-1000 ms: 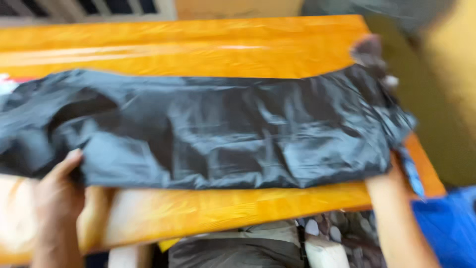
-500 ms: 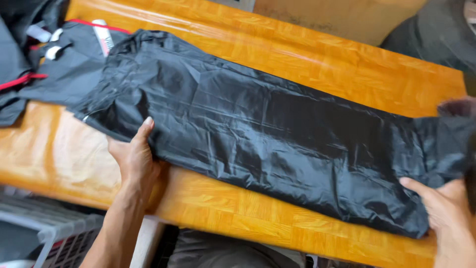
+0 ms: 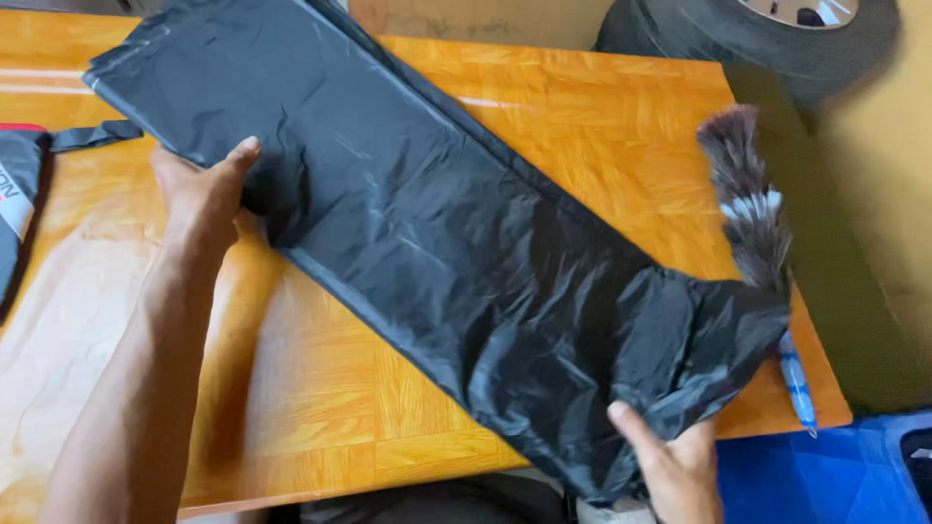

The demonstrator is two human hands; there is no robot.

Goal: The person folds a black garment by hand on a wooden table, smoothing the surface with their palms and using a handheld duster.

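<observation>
The black trousers [image 3: 456, 252] lie stretched slantwise across the wooden tabletop [image 3: 602, 126], folded lengthwise into one long strip that runs from the far left corner down to the near right edge, where the crumpled end hangs just over the rim. The cloth looks thin, light and faintly shiny, like rain gear: soft and floppy, likely slippery, prone to creasing and sliding on the polished wood. It will not hold a shape by itself, so it is best taken by its edges or ends, with one hand pinning it while the other lifts.

The left hand [image 3: 204, 194] rests at the near edge of the strip towards its far end, the thumb lying on top of the cloth and the fingers seemingly tucked beneath, so it appears to pinch the edge; the grip itself is partly hidden. The right hand [image 3: 680, 466] is at the bunched near end, thumb raised against the cloth, and seems to clutch the gathered material.

Just beside that end lies a feather duster [image 3: 748, 194] with a blue handle. Another dark garment [image 3: 19, 194] with red trim lies at the left edge. A tyre [image 3: 748, 39] stands beyond the tabletop.
</observation>
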